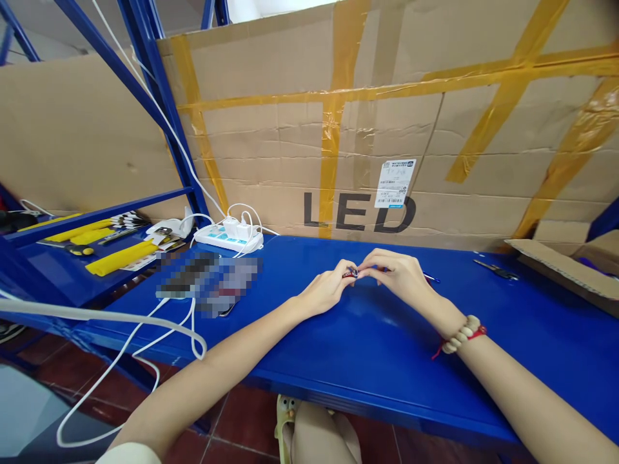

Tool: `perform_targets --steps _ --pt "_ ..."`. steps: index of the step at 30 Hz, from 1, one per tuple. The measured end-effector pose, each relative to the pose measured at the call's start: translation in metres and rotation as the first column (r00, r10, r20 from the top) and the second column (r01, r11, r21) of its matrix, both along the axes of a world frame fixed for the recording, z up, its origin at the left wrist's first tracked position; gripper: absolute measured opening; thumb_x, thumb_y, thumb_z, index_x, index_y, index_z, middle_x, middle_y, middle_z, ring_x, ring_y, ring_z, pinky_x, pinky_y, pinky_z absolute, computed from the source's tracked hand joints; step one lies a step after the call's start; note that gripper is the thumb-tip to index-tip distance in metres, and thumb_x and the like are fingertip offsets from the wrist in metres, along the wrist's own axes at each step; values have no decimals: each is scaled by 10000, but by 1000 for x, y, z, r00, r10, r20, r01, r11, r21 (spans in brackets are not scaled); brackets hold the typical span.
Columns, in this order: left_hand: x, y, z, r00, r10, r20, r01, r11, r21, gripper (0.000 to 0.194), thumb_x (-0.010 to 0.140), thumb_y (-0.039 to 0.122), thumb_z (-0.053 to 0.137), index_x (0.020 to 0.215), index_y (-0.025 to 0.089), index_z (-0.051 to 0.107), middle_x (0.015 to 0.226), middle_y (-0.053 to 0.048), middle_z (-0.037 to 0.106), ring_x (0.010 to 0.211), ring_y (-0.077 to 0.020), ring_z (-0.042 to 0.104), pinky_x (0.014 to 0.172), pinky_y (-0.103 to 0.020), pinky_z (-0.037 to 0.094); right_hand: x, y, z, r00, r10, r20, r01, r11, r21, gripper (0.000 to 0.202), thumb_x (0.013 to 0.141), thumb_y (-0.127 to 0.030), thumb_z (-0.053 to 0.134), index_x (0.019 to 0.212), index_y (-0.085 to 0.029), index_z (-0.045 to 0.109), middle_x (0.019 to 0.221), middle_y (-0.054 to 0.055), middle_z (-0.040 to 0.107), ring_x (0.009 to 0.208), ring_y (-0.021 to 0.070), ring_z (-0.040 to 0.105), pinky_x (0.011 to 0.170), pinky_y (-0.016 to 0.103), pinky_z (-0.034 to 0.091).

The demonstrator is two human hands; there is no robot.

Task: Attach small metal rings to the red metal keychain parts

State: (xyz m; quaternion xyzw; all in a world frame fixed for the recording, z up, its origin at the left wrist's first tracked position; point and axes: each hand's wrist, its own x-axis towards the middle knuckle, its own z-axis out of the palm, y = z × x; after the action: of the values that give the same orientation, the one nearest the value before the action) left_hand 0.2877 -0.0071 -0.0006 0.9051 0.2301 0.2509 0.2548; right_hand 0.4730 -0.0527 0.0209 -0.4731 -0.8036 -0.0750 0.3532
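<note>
My left hand [327, 288] is closed around a small dark blue and red object [351, 273], mostly covered by the fingers, so its kind cannot be told. Right beside it, my right hand [396, 274] has its thumb and fingertips pinched together at the object's edge. What sits inside that pinch is too small to make out. Both hands are close together above the blue table [348, 341]. Behind the right hand a thin blue pen-like stick [431, 278] pokes out; whether it is held or lying down I cannot tell.
A white power strip [229, 240] with chargers and cables stands at the back left. Two blurred phone-like items [188, 276] lie before it. To the right are a dark-handled pointed tool [498, 270] and an open cardboard box [565, 274]. A large carton [275, 161] forms the back.
</note>
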Motion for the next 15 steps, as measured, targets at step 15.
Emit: perform_targets --steps 15 --pt "1 5 -1 999 18 -27 -16 997 81 133 937 254 303 1003 191 400 975 -37 605 908 -153 589 764 -258 441 3 4 -4 998 -63 18 63 998 2 277 836 -424 507 723 -210 642 854 -5 630 515 60 532 495 210 373"
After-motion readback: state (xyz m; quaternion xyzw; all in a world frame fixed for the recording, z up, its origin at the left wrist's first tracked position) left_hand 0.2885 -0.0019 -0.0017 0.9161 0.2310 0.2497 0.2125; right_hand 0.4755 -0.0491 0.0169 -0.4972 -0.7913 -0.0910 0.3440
